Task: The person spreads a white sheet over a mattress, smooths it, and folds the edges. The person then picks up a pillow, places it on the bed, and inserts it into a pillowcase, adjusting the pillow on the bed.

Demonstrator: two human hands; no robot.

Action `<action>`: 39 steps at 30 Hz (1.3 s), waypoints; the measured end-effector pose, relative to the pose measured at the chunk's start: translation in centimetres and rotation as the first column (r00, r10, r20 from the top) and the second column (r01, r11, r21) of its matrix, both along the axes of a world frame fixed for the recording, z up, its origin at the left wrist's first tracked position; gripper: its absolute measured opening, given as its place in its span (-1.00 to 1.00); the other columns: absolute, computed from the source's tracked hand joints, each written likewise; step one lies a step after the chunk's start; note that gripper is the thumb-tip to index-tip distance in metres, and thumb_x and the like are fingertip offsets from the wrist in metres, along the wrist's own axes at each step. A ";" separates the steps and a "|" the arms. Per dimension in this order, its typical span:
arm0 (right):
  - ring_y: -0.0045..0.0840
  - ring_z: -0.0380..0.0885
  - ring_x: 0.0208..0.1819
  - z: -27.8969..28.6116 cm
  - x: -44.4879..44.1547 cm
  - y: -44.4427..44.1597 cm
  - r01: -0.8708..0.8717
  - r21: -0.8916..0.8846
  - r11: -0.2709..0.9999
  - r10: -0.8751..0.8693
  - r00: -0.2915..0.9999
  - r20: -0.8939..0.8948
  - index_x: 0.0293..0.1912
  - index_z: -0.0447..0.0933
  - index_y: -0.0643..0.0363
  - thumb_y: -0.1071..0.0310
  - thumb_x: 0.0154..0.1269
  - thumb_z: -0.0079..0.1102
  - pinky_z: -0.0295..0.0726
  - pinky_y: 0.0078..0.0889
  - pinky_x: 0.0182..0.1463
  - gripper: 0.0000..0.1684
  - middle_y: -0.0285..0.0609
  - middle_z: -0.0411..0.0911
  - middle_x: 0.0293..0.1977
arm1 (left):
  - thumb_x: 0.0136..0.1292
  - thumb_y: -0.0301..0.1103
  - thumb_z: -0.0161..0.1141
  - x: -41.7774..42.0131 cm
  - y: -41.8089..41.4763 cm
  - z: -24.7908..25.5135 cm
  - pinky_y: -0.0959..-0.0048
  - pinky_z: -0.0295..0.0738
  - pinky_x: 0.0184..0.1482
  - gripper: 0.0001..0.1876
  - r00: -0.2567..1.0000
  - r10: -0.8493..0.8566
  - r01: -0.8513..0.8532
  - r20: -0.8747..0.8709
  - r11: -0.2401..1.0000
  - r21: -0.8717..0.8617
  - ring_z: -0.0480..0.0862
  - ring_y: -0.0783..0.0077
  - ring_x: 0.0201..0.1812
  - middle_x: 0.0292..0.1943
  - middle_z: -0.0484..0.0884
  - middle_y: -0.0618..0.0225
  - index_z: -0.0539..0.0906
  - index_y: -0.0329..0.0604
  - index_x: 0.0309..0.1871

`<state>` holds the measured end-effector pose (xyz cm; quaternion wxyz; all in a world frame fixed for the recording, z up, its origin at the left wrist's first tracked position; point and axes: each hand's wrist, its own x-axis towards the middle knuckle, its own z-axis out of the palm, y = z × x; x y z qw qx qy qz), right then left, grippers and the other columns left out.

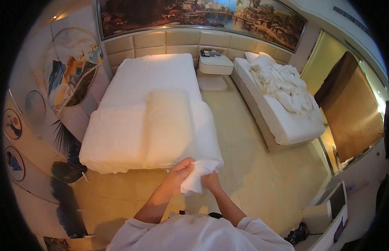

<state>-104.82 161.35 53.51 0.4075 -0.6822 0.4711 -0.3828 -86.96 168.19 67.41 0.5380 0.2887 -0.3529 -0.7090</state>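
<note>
Just off the front right corner of the nearer bed (156, 72), I hold a bunched piece of white fabric (197, 177) in both hands. My left hand (179, 177) pinches its left side, thumb on top. My right hand (211, 181) is closed around the right edge, its fingers partly hidden. Whether this fabric joins the bedding behind it, I cannot tell. White bedding (116, 135) lies across the lower half of the bed and hangs at the foot. On it rests a thick, cream-white folded quilt (169, 125), running lengthwise.
A nightstand (215, 66) with a telephone (210, 53) stands between the beds. On the second bed (291, 125) lies a crumpled white duvet (280, 83). Tiled floor (244, 157) runs between them. A brown curtain (351, 106) hangs at right; furniture (318, 216) stands lower right.
</note>
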 end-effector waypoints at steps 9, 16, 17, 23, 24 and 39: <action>-0.60 0.45 -0.34 7.5 6.8 -1.5 -0.126 0.169 0.977 0.108 0.987 0.116 -0.18 0.54 0.24 0.55 0.15 0.03 0.43 -0.53 -0.25 -0.78 -0.26 0.55 -0.37 | -0.12 -0.32 0.44 4.9 2.0 -3.2 0.29 0.32 0.16 -0.19 0.384 0.389 -0.091 0.837 0.919 -0.384 0.45 0.06 0.14 0.06 0.46 0.05 0.30 -0.21 0.26; -0.61 0.46 -0.38 9.9 12.6 -3.5 -0.409 0.284 0.867 0.265 0.861 0.434 -0.19 0.54 0.29 0.58 0.11 0.07 0.44 -0.54 -0.28 -0.78 -0.22 0.55 -0.43 | 0.23 -0.45 0.11 10.7 2.2 -12.0 0.36 0.50 -0.04 -0.63 0.244 0.517 -0.526 0.820 0.781 -0.336 0.63 0.12 -0.05 -0.11 0.65 0.09 0.48 -0.26 0.13; -0.59 0.46 -0.38 10.0 13.2 -4.7 -0.454 0.318 0.832 0.285 0.843 0.457 -0.18 0.54 0.30 0.57 0.11 0.08 0.45 -0.50 -0.29 -0.77 -0.19 0.56 -0.42 | 0.23 -0.46 0.11 12.8 1.8 -12.0 0.36 0.50 -0.03 -0.63 0.230 0.527 -0.591 0.818 0.744 -0.313 0.63 0.15 -0.04 -0.10 0.65 0.12 0.48 -0.27 0.12; -0.61 0.48 -0.38 10.6 16.9 -12.1 -0.614 0.121 0.780 0.610 0.789 0.071 -0.22 0.55 0.29 0.59 0.08 0.12 0.45 -0.55 -0.29 -0.79 -0.23 0.56 -0.40 | 0.17 -0.53 0.11 19.8 -2.8 -4.0 0.33 0.52 -0.01 -0.65 0.559 0.736 -0.815 0.383 0.572 0.092 0.63 0.23 -0.02 -0.07 0.64 0.19 0.52 -0.32 0.06; -0.65 0.47 -0.38 10.4 17.4 -13.5 -0.636 0.118 0.763 0.633 0.771 0.060 -0.25 0.55 0.29 0.61 0.07 0.11 0.44 -0.60 -0.29 -0.81 -0.27 0.55 -0.41 | 0.16 -0.52 0.12 19.8 -3.7 -2.5 0.32 0.52 -0.01 -0.65 0.598 0.704 -0.788 0.384 0.604 0.120 0.63 0.24 -0.02 -0.07 0.64 0.20 0.52 -0.31 0.05; -0.56 0.51 -0.16 9.1 20.4 -25.4 -0.809 0.393 0.438 0.739 0.573 0.355 -0.10 0.51 0.26 0.39 0.17 0.22 0.47 -0.47 -0.10 -0.71 -0.23 0.57 -0.29 | 0.13 -0.36 0.19 27.7 -7.3 -6.3 0.27 0.57 -0.16 -0.68 0.472 0.681 -0.880 0.560 0.407 0.246 0.68 0.12 -0.22 -0.18 0.67 0.16 0.59 -0.32 -0.06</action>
